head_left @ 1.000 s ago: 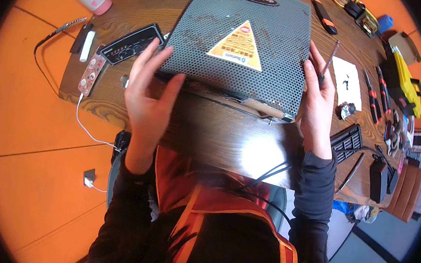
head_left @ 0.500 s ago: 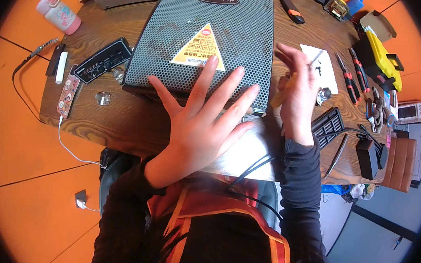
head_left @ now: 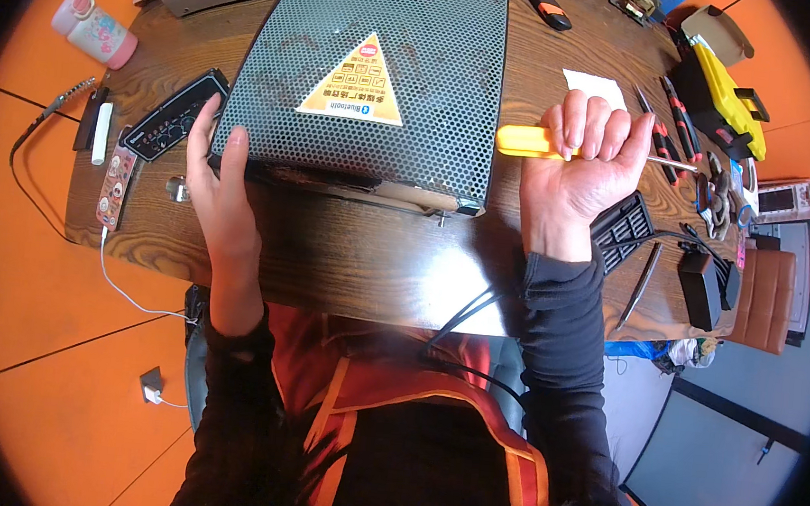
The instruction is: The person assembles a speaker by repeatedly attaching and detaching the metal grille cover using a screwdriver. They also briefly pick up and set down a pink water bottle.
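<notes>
A speaker box with a perforated grey metal grille (head_left: 277, 62) lies on the table before me, a yellow triangular sticker (head_left: 356, 86) on its face. At its near left corner is my left hand (head_left: 224, 191), its fingers stretched out and apart, the thumb over the grille edge. To the right of the speaker, my right hand (head_left: 589, 153) is closed round a screwdriver (head_left: 526, 141). The yellow handle points left toward the speaker, and the thin metal shaft sticks out to the right. Left of my left hand sits a black control panel with knobs (head_left: 170, 118).
Red-and-black pliers (head_left: 682, 123) and a yellow-and-black toolbox (head_left: 721, 102) are at the right. Nearer stand a black slotted case (head_left: 623, 234) and a black adapter (head_left: 700, 290). A pink-and-white bottle (head_left: 97, 31) is at far left. Black cables (head_left: 462, 316) hang over the front edge.
My left hand has gone from lying spread over the grille to the speaker's left corner. My right hand has turned, bringing the screwdriver crosswise. The whole view has shifted slightly.
</notes>
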### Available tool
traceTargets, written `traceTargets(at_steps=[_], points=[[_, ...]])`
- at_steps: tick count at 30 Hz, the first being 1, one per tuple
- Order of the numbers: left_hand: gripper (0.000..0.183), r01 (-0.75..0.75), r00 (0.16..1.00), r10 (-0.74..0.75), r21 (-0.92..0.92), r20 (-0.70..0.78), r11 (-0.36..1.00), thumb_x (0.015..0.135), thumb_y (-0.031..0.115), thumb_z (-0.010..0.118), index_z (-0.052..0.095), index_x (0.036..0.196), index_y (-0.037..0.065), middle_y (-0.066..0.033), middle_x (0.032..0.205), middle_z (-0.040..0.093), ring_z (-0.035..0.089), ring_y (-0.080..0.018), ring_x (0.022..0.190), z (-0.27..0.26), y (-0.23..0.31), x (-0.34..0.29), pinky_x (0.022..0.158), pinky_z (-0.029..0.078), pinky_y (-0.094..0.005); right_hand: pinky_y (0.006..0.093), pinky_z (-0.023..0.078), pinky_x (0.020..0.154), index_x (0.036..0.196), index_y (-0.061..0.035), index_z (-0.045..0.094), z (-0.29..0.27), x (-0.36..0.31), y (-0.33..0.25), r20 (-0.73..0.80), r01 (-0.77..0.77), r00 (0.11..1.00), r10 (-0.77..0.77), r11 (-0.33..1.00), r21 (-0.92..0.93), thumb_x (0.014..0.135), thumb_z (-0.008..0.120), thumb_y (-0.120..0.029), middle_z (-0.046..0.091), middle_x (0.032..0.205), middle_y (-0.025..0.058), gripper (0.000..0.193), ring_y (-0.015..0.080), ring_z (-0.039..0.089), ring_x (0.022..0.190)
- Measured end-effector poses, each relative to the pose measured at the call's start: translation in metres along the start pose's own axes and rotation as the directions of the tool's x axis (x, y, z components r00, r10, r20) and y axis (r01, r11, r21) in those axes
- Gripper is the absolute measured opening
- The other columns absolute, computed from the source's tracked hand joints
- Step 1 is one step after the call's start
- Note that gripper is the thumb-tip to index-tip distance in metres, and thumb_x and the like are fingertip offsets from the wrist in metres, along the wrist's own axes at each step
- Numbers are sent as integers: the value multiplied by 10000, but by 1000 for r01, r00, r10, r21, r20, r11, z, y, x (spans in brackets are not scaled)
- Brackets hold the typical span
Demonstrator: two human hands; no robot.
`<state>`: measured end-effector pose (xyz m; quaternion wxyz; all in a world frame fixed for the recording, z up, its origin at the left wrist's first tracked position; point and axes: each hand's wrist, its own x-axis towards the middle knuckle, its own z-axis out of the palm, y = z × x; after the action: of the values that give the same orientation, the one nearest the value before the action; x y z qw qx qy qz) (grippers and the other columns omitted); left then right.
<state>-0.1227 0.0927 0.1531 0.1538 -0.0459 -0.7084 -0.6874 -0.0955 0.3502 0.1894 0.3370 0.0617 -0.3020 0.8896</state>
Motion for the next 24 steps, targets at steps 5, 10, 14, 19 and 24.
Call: traceTargets(at_steps=[5, 10, 14, 19, 24], points=[[406, 29, 1000, -29, -20, 1, 999, 898, 166, 498, 448, 1215, -83, -129, 1127, 536, 484, -167, 1042, 2, 4, 2, 946, 338, -283, 212, 181, 352, 476, -174, 265, 10, 10, -23, -193, 214, 964, -184, 965, 154, 957, 300, -373, 246, 417, -38, 522, 93, 234, 368], [387, 53, 998, -49, -108, 38, 993, 909, 175, 486, 465, 1197, -81, -121, 1129, 538, 491, -159, 1037, -2, 1, 4, 939, 345, -284, 220, 201, 351, 483, -152, 269, 13, -8, 5, -31, -10, 999, 13, 994, 105, 944, 369, -372, 245, 435, -27, 520, 105, 238, 394], [390, 55, 997, -46, -143, 70, 988, 914, 181, 476, 454, 1204, -80, -117, 1136, 534, 484, -160, 1051, -5, -2, 1, 948, 338, -285, 199, 192, 355, 471, -154, 269, 3, -3, -8, -19, 61, 998, -58, 983, 176, 940, 369, -319, 233, 446, -44, 507, 82, 224, 402], [442, 31, 998, -27, -55, 63, 998, 919, 235, 480, 429, 1225, -78, -126, 1172, 509, 466, -181, 1081, -9, -7, 0, 970, 315, -294, 220, 224, 378, 504, -148, 278, -10, 8, -22, -4, 44, 999, -44, 989, 144, 945, 363, -354, 257, 467, -18, 494, 105, 266, 422], [526, -258, 965, 256, 31, 52, 966, 897, 229, 497, 329, 1297, -67, -172, 1293, 427, 395, -236, 1201, -7, -7, -2, 1022, 255, -339, 213, 306, 426, 762, -87, 523, -2, 15, -16, -122, -41, 993, -9, 917, -397, 940, 414, -326, 562, 717, 45, 317, 123, 508, 599]])
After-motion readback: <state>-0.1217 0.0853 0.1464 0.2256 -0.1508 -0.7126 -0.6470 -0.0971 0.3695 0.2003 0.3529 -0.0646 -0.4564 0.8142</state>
